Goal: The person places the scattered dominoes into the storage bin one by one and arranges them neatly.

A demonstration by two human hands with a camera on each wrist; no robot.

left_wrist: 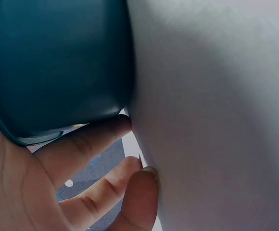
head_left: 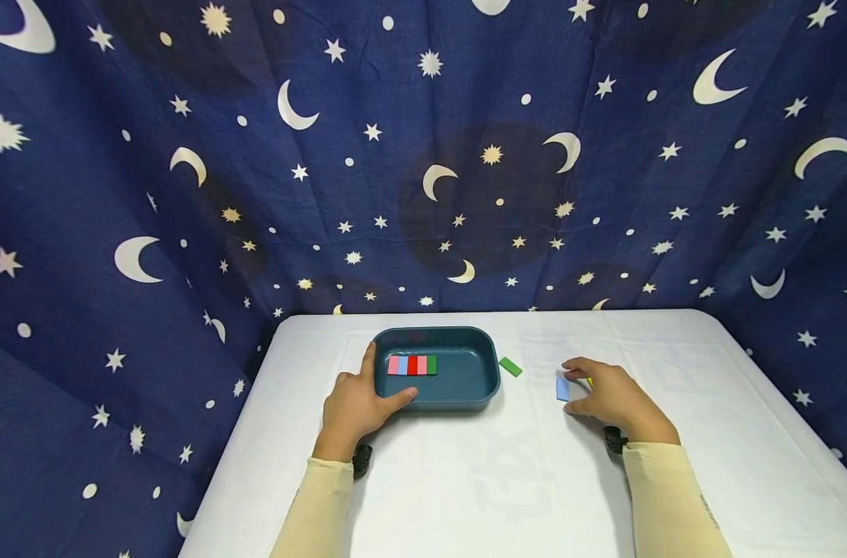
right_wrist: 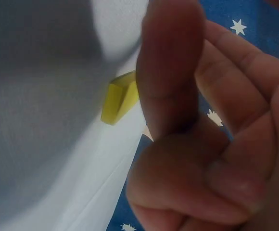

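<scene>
My left hand (head_left: 356,403) grips the left end of a dark teal tray (head_left: 458,404), thumb over the near rim and index finger along the left rim. In the left wrist view, fingers lie against the outer wall of the tray (left_wrist: 57,62). Inside the tray, several coloured tiles (head_left: 412,365) form a row: pink, blue, red, pink, green. My right hand (head_left: 614,395) is over the table, thumb and index finger parted on either side of a light blue tile (head_left: 562,388). A yellow block (right_wrist: 113,103) lies under this hand, partly hidden by a finger.
A green tile (head_left: 510,366) lies on the white tablecloth (head_left: 507,480) just right of the tray. A dark blue curtain (head_left: 395,170) with moons and stars hangs behind the table and along its sides.
</scene>
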